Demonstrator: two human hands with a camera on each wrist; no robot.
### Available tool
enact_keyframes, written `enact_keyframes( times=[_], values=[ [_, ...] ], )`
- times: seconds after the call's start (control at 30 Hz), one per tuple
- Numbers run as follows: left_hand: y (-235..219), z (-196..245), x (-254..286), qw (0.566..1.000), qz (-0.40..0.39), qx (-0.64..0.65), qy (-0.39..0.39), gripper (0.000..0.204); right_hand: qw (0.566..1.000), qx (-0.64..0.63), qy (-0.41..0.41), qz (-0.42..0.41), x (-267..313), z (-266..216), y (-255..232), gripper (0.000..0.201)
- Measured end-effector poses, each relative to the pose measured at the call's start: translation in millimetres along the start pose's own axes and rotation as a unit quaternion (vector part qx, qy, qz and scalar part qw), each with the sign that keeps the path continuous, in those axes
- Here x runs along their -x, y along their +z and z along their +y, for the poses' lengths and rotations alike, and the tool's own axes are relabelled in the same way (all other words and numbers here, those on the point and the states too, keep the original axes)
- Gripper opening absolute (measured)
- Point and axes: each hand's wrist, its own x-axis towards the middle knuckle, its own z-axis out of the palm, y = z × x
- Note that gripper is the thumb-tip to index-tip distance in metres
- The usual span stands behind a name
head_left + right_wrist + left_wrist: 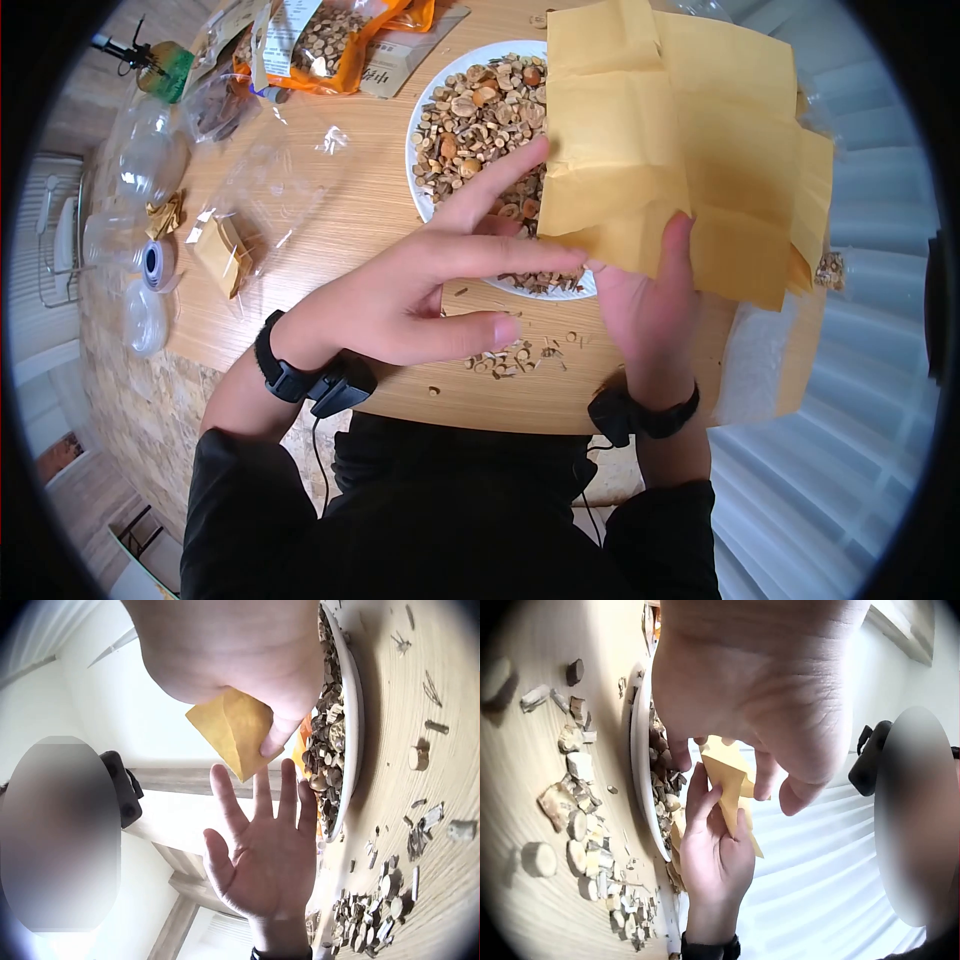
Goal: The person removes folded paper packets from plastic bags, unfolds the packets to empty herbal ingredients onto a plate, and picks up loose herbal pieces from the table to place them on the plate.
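Creased yellow-brown kraft paper (740,180), in overlapping layers, is held up over the right part of a white plate (411,150) heaped with dried slices and chopped pieces (480,120). My right hand (650,310) grips its lower edge, thumb on the near face, other fingers hidden behind it. In the right wrist view the paper (236,735) shows a fold. My left hand (410,275) is spread out, two fingertips right at the paper's left edge. Its open palm (274,862) faces the right wrist camera.
Loose chopped bits (510,360) lie on the wooden table (380,200) before the plate. At the left are a clear plastic bag (290,190), a small paper packet (223,255), a tape roll (158,262) and clear plastic containers (150,165). An orange-edged bag (345,60) lies behind.
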Motion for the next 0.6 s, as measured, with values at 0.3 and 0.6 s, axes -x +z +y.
enact_keyframes(
  times=[0.3, 0.6],
  values=[
    [-2, 7, 0, 0.990, 0.090, 0.086, -0.061, 0.061, 0.998, 0.029, -0.017, -0.056, 1, 2, 0, 0.053],
    [-3, 4, 0, 0.999, -0.014, -0.030, -0.022, 0.066, 0.997, 0.050, -0.023, -0.047, 4, 6, 1, 0.051]
  ],
)
